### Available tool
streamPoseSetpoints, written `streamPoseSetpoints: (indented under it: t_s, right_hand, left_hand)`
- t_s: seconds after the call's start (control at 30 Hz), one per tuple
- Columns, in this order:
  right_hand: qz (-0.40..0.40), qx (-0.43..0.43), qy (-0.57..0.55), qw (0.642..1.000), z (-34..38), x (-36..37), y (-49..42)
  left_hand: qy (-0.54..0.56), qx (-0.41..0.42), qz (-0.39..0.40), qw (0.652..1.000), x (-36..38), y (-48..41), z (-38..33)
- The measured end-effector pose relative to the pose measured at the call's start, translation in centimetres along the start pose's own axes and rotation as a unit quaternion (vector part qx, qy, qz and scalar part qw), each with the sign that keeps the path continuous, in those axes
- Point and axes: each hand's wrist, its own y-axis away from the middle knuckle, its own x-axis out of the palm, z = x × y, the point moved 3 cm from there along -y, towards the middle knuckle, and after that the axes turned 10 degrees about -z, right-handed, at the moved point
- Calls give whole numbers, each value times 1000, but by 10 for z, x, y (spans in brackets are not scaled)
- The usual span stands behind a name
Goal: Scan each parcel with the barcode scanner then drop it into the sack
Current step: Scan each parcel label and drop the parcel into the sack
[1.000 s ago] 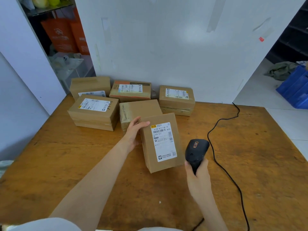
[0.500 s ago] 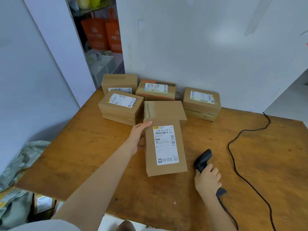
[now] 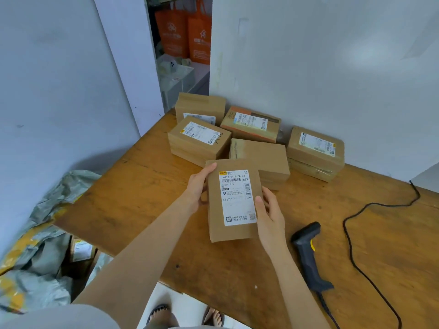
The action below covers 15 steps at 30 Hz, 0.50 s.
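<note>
Grey sack (image 3: 35, 264) slumped on the floor off the table's (image 3: 133, 205) left edge. Near the front right edge the scanner (image 3: 306, 252) lay on its side, untouched, its cord (image 3: 356, 257) trailing toward the far right corner. At mid-table both hands gripped the labelled parcel (image 3: 213, 222): left hand (image 3: 197, 188) curled round its left side, right hand (image 3: 269, 214) round its right, thumb on the label. More parcels (image 3: 261, 153) crowded the far edge.

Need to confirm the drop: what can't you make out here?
Head view:
- sack: contents hidden by its folds and the table edge.
- held parcel: underside, and fingers of left hand and right hand behind it.
- scanner cable: cut off at bottom edge.
- far-right parcel label: print too small.
</note>
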Motion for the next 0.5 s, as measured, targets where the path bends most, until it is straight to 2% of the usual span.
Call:
streamPoseSetpoints:
  t_s: [0.23, 0.37, 0.5]
  right_hand:
    - [56, -24, 22, 998, 46, 76, 3]
    - [110, -58, 29, 992, 73, 145, 12]
    - [197, -74, 12, 978, 97, 226, 39]
  left_hand:
    - [18, 25, -88, 996, -68, 8, -9]
    - [25, 49, -170, 984, -132, 14, -21]
    - [20, 65, -285, 956, -222, 26, -41]
